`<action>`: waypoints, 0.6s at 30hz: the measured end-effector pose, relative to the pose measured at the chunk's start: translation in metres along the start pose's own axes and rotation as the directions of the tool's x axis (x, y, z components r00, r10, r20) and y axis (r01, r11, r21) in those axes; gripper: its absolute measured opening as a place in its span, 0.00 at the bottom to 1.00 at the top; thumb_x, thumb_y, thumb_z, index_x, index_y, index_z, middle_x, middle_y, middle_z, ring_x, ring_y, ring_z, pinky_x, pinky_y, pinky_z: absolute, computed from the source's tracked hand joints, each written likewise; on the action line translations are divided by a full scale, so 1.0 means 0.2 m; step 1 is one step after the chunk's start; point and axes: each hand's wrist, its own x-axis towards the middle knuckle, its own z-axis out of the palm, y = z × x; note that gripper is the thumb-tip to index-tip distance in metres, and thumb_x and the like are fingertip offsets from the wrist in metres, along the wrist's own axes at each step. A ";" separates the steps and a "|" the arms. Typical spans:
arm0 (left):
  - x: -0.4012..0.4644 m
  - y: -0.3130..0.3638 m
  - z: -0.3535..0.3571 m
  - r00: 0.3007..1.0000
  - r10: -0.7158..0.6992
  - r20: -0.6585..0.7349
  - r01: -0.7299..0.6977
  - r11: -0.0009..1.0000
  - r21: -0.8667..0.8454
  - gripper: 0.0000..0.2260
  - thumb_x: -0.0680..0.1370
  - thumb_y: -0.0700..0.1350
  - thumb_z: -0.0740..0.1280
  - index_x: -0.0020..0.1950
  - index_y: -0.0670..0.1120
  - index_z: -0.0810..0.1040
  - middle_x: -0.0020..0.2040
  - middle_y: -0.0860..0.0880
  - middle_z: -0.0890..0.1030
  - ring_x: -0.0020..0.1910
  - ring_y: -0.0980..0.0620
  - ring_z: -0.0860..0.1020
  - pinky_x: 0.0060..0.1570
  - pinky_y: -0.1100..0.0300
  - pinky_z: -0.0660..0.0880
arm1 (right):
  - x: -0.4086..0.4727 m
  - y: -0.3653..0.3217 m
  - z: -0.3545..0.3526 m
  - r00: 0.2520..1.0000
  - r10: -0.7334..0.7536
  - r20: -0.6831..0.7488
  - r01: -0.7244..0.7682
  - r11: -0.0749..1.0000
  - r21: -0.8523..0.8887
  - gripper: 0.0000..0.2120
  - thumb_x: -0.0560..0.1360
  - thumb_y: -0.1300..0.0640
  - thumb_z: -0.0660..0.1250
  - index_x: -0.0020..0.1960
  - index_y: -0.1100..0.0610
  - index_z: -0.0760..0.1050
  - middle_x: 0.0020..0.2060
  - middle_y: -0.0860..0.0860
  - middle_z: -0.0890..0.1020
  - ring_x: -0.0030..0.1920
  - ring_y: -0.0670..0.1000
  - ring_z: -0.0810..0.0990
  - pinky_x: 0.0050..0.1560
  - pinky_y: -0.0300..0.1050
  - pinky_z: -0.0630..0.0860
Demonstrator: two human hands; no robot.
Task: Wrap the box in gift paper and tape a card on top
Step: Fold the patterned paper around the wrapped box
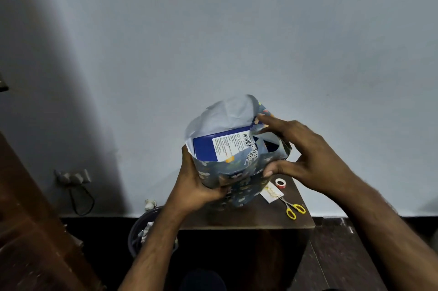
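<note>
Box (208,146), blue with a white barcode label on the end that faces up, stands on end inside a sleeve of gift paper (227,172), held above the near-left part of a small dark wooden table (248,219). The paper is dark blue-grey with small animal prints; its white inner side shows where the open top rises behind the box on the far side. Left hand (199,184) grips the wrapped bundle from the left and below, thumb up along the left edge of the paper, fingers curled round the near face. Right hand (301,151) is at the right side of the open end, fingers spread: the forefinger stretches to the far right flap of paper and the thumb presses on the near right edge, so the hand pinches the folded paper there. A flap with a giraffe print is folded partly over the label. On the table to the right lie a roll of tape (280,183) with a red and white rim, a white card (272,193) with gold print just near of it, and scissors (292,207) with yellow handles touching the card's right corner. On the floor left of the table stands a dark bin (139,229) with crumpled scraps inside. Behind is a pale wall (213,30), with a socket strip (72,176) and a looped black cable low at left.
</note>
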 end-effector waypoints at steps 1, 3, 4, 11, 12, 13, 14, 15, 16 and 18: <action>0.00 0.01 0.00 1.000 0.006 -0.007 -0.006 1.000 0.017 0.50 0.60 0.49 0.85 0.75 0.36 0.63 0.68 0.48 0.78 0.67 0.48 0.78 0.62 0.55 0.79 | 0.01 0.00 -0.01 0.999 0.006 0.036 -0.007 1.000 0.014 0.36 0.70 0.36 0.72 0.75 0.40 0.66 0.64 0.27 0.73 0.60 0.33 0.73 0.59 0.32 0.68; 0.00 0.01 0.00 1.000 0.022 -0.009 -0.022 0.999 0.048 0.52 0.59 0.53 0.84 0.76 0.37 0.63 0.68 0.47 0.77 0.67 0.48 0.77 0.62 0.51 0.79 | 0.02 -0.01 -0.03 0.994 -0.024 0.107 0.029 0.998 -0.051 0.29 0.73 0.38 0.71 0.72 0.42 0.70 0.64 0.34 0.75 0.59 0.34 0.74 0.53 0.30 0.70; 0.00 0.00 0.00 0.999 0.032 -0.007 -0.031 0.998 0.053 0.52 0.59 0.53 0.83 0.76 0.37 0.63 0.68 0.48 0.77 0.67 0.48 0.77 0.62 0.51 0.79 | 0.03 -0.02 -0.03 0.989 -0.043 0.139 0.058 0.993 -0.103 0.26 0.74 0.38 0.69 0.71 0.43 0.72 0.64 0.36 0.76 0.58 0.35 0.74 0.50 0.32 0.71; 0.00 -0.02 0.01 0.999 0.029 -0.025 -0.028 0.999 0.033 0.53 0.59 0.51 0.85 0.76 0.41 0.61 0.68 0.48 0.78 0.67 0.48 0.78 0.63 0.47 0.79 | 0.06 -0.04 -0.03 0.983 -0.057 0.176 0.089 0.979 -0.181 0.13 0.75 0.45 0.71 0.54 0.52 0.79 0.48 0.43 0.82 0.43 0.45 0.77 0.41 0.50 0.77; 0.00 -0.02 0.01 0.999 0.028 -0.033 -0.027 0.999 0.028 0.53 0.59 0.52 0.85 0.77 0.42 0.61 0.68 0.48 0.77 0.67 0.49 0.78 0.63 0.49 0.79 | 0.06 -0.04 -0.03 0.979 -0.052 0.196 0.082 0.986 -0.148 0.12 0.75 0.46 0.72 0.52 0.53 0.79 0.49 0.43 0.83 0.46 0.47 0.80 0.43 0.49 0.77; 0.00 -0.02 0.01 0.999 0.029 -0.040 -0.029 0.999 0.018 0.53 0.59 0.52 0.85 0.77 0.44 0.61 0.69 0.49 0.77 0.67 0.50 0.78 0.64 0.50 0.79 | 0.06 -0.04 -0.04 0.975 -0.047 0.219 0.070 0.993 -0.098 0.10 0.75 0.48 0.73 0.50 0.53 0.80 0.50 0.43 0.84 0.49 0.46 0.81 0.46 0.46 0.77; 0.00 -0.02 0.01 0.998 0.032 -0.045 -0.032 0.999 0.007 0.53 0.59 0.50 0.85 0.77 0.47 0.60 0.69 0.50 0.77 0.67 0.51 0.77 0.64 0.51 0.79 | 0.06 -0.04 -0.04 0.971 -0.045 0.237 0.056 0.998 -0.040 0.09 0.74 0.50 0.75 0.48 0.54 0.80 0.53 0.42 0.84 0.53 0.44 0.82 0.49 0.41 0.76; 0.00 -0.02 0.01 0.998 0.033 -0.049 -0.033 0.999 -0.001 0.53 0.59 0.48 0.86 0.76 0.49 0.59 0.69 0.51 0.76 0.67 0.51 0.77 0.64 0.51 0.79 | 0.06 -0.04 -0.04 0.968 -0.047 0.247 0.046 0.999 0.009 0.08 0.74 0.52 0.76 0.46 0.54 0.79 0.56 0.42 0.83 0.57 0.42 0.81 0.52 0.38 0.76; 0.00 -0.03 0.01 0.998 0.038 -0.053 -0.039 0.999 -0.007 0.53 0.59 0.46 0.86 0.76 0.51 0.58 0.69 0.52 0.76 0.67 0.52 0.77 0.63 0.51 0.79 | 0.06 -0.04 -0.04 0.968 -0.052 0.245 0.043 0.998 0.042 0.08 0.73 0.53 0.77 0.45 0.52 0.79 0.58 0.43 0.82 0.59 0.42 0.80 0.53 0.37 0.75; 0.00 -0.04 0.01 0.997 0.054 -0.053 -0.054 0.999 -0.006 0.54 0.59 0.43 0.86 0.76 0.53 0.57 0.70 0.51 0.75 0.68 0.52 0.77 0.63 0.49 0.79 | 0.06 -0.05 -0.04 0.975 -0.042 0.218 0.029 0.998 0.061 0.08 0.73 0.53 0.77 0.45 0.50 0.77 0.59 0.43 0.77 0.60 0.42 0.78 0.53 0.37 0.75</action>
